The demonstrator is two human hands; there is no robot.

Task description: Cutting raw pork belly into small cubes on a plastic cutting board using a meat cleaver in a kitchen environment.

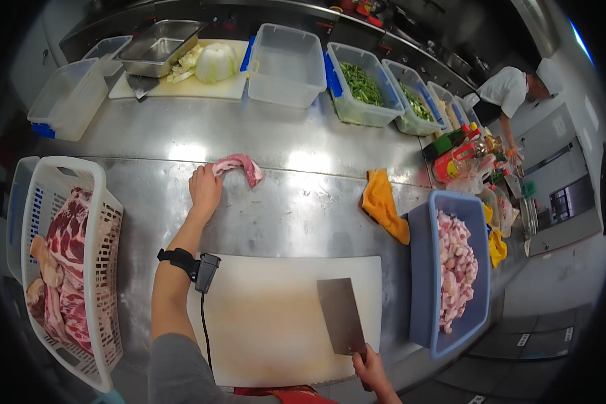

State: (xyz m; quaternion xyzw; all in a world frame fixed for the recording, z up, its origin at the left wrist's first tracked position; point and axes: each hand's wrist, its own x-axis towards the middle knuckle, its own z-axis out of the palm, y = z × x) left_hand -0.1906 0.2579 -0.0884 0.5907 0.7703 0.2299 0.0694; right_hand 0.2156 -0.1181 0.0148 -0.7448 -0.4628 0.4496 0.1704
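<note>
My left hand (205, 186) reaches out across the steel table, its fingers closed on one end of a strip of raw meat (241, 166), pink and white with fat. The strip curves away to the right of the fingers. In my right hand (372, 369) is the handle of a cleaver (341, 316), low at the right side of the white cutting board (262, 323). Its broad dark blade lies over the board, and whether it touches cannot be made out. A black strap with a small device and cable sits on my left forearm.
A white basket (99, 269) of large raw meat cuts (71, 249) stands left; a blue-grey tub (421, 283) of diced meat stands right. An orange cloth (386, 202) lies near the tub. Clear bins (286, 64), cabbage (217, 62) and bottles line the back. Another person (505, 94) bends at far right.
</note>
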